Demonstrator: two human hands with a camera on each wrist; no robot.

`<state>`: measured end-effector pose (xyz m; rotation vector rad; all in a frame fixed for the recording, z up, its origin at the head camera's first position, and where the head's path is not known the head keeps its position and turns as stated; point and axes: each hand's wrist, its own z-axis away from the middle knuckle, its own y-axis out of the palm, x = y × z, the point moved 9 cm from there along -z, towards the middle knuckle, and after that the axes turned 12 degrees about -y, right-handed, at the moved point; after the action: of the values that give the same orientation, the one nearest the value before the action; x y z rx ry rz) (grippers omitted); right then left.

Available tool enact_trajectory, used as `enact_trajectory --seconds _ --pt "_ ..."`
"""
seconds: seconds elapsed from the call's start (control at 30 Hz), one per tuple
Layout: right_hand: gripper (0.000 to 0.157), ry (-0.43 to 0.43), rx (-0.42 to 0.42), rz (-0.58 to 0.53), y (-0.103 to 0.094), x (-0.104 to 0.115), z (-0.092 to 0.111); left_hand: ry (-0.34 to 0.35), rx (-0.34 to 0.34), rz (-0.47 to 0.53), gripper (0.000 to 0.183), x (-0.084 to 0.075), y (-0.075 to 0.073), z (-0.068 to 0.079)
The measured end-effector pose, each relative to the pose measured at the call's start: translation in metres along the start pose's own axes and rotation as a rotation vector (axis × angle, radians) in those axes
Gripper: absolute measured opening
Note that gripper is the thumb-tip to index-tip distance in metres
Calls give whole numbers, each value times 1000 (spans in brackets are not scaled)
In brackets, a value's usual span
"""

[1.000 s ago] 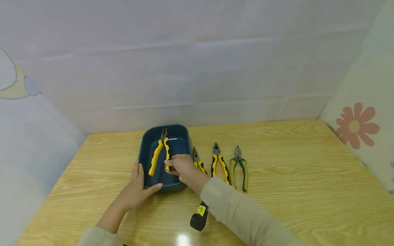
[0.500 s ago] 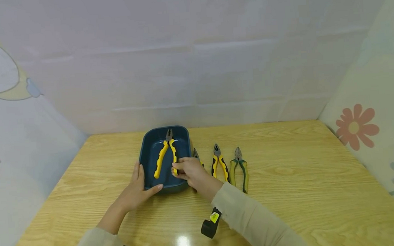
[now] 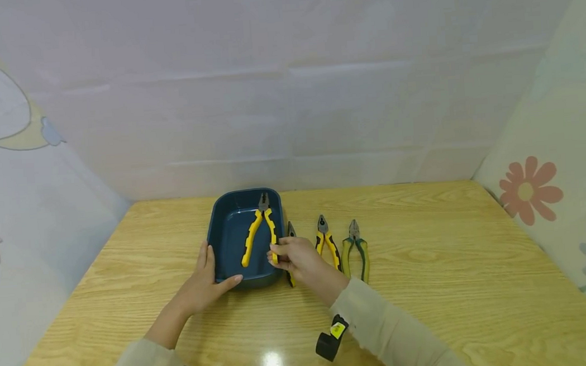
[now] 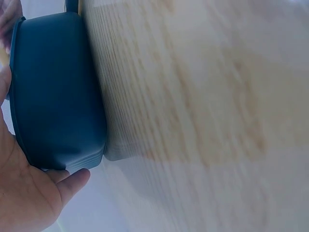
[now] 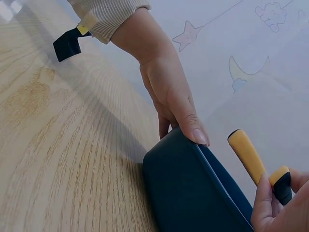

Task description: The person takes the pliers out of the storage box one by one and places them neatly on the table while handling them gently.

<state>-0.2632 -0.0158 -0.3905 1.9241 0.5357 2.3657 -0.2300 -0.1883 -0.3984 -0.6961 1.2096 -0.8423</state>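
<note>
A dark blue plastic bin (image 3: 218, 221) stands on the wooden table. My left hand (image 3: 200, 284) holds its near left corner, thumb over the rim and fingers along the outer wall; the left wrist view shows this hand (image 4: 31, 193) against the bin's side (image 4: 58, 92). My right hand (image 3: 305, 263) pinches the right handle of yellow-and-black pliers (image 3: 252, 237), whose handles are spread and whose metal nose points away, over the bin. In the right wrist view the ends of the yellow handles (image 5: 246, 152) rise above the rim. Whether the pliers touch the bin floor cannot be told.
Right of the bin lie narrow-nosed pliers (image 3: 291, 229), partly hidden by my right hand, then yellow-and-black pliers (image 3: 322, 224) and green-handled pliers (image 3: 354, 230). A white backdrop (image 3: 350, 123) stands behind the table, with patterned panels at both sides.
My right hand has moved to the right with the pliers, from the bin's middle toward its right wall. The left hand and the bin look unmoved.
</note>
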Motion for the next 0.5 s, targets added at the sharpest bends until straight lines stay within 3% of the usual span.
enact_trajectory --seconds 0.27,0.5 --pt "42 -18 29 -20 -7 3 7 5 -1 8 105 0 -1 0" --pt "36 -28 1 13 -19 5 13 2 9 18 105 0 -1 0"
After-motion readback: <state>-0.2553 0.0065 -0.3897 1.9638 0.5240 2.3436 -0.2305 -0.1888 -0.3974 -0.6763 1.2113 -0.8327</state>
